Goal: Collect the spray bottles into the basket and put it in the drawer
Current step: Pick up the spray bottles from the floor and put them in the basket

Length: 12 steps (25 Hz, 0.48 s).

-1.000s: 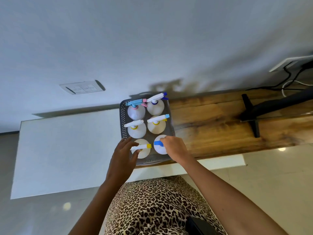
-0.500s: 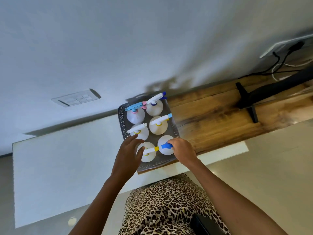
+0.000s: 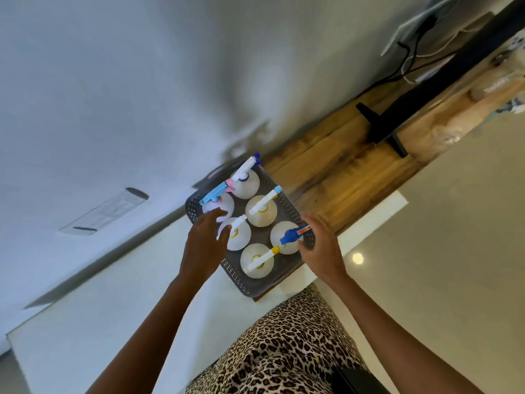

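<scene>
A dark grey perforated basket (image 3: 257, 288) sits at the left end of a wooden counter (image 3: 341, 180). Several white spray bottles stand upright in it in two rows; the nearest are a bottle with a yellow nozzle (image 3: 257, 261) and one with a blue trigger (image 3: 289, 238). My left hand (image 3: 203, 245) lies over the basket's left rim, its straight fingers touching the bottles there. My right hand (image 3: 322, 247) holds the right rim beside the blue-trigger bottle, thumb inside and fingers outside.
A white cabinet top (image 3: 99, 308) adjoins the counter on the left. A black screen stand (image 3: 380, 129) stands further along the counter, with cables and a wall socket (image 3: 409, 27) behind. A switch plate (image 3: 105, 211) is on the wall. Pale floor lies to the right.
My right hand has let go of the blue trigger and shifted to the basket's right rim. My left hand has slid further along the left side. The view has tilted.
</scene>
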Each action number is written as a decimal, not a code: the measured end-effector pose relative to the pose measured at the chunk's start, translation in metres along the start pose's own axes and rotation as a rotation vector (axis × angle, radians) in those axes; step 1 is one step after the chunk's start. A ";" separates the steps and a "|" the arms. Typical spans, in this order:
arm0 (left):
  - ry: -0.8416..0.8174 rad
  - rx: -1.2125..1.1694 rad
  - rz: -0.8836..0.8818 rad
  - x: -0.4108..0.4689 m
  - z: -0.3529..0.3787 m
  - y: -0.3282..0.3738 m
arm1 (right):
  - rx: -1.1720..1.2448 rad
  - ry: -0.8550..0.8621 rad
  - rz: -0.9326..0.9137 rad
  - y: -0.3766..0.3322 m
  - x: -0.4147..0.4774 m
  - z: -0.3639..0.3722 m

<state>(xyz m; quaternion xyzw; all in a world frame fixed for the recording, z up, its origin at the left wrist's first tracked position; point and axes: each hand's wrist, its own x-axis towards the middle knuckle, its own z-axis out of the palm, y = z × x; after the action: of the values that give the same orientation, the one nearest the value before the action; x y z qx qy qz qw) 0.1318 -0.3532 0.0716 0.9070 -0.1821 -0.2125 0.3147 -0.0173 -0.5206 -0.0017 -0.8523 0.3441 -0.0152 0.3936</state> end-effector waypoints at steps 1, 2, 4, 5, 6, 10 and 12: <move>0.019 -0.012 -0.023 0.010 0.000 -0.002 | 0.135 0.119 0.114 0.000 -0.009 0.004; 0.037 -0.019 -0.041 0.020 0.002 -0.005 | 0.267 0.224 0.246 0.001 -0.016 0.008; 0.060 -0.030 -0.069 0.044 0.006 -0.015 | 0.526 0.311 0.551 0.005 -0.025 0.020; 0.063 -0.037 -0.085 0.058 0.007 -0.020 | 0.647 0.291 0.713 0.008 -0.026 0.027; 0.059 -0.043 -0.113 0.074 0.008 -0.025 | 0.752 0.250 0.866 0.012 -0.025 0.034; -0.042 0.054 -0.218 0.142 0.016 -0.044 | 0.945 0.094 1.167 0.030 -0.015 0.066; -0.170 0.080 -0.262 0.173 0.023 -0.054 | 0.971 0.074 1.227 0.037 -0.007 0.080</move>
<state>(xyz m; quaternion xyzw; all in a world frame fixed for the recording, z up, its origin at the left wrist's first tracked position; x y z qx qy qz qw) 0.2770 -0.4051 -0.0272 0.9134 -0.0965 -0.3206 0.2315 -0.0198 -0.4805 -0.0800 -0.2415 0.7213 0.0280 0.6486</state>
